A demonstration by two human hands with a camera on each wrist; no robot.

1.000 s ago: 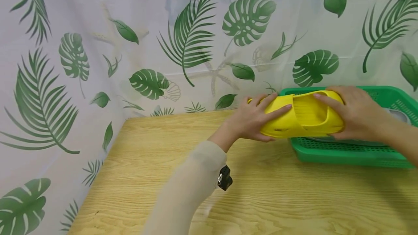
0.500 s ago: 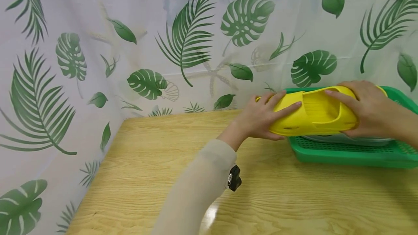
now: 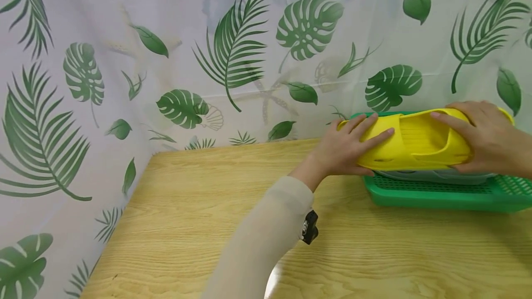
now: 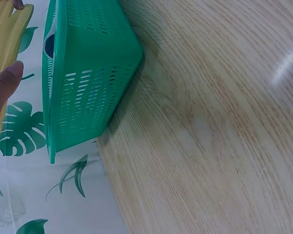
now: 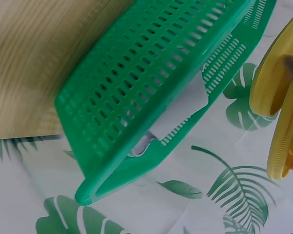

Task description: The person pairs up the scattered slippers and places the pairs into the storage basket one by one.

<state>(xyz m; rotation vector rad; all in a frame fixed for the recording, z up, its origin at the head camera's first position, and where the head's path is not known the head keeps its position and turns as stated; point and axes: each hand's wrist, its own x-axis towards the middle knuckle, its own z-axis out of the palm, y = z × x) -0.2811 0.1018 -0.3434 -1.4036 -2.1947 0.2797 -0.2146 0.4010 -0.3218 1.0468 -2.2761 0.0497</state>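
A pair of yellow slippers (image 3: 420,140) is held sideways over the green basket (image 3: 432,200), one slipper in front of the other. My left hand (image 3: 342,149) grips the toe end, fingers spread across the strap. At the heel end, my right hand (image 3: 494,140) holds the pair with its fingers over the upper edge. Both yellow soles (image 5: 278,141) show at the edge of the right wrist view. The left wrist view catches only part of a slipper (image 4: 5,39) and a fingertip. Inside the basket lies a grey item (image 3: 436,177), mostly hidden beneath the slippers.
The perforated basket stands on a wood-grain table (image 3: 232,206), near its back edge. Behind hangs a white curtain (image 3: 257,59) printed with green leaves. A small black device (image 3: 309,227) sits at the left sleeve cuff. White material (image 5: 183,109) shows inside the basket in the right wrist view.
Both hands have carried the yellow slippers to the right, farther over the basket. The head view has shifted slightly. The grip looks the same.
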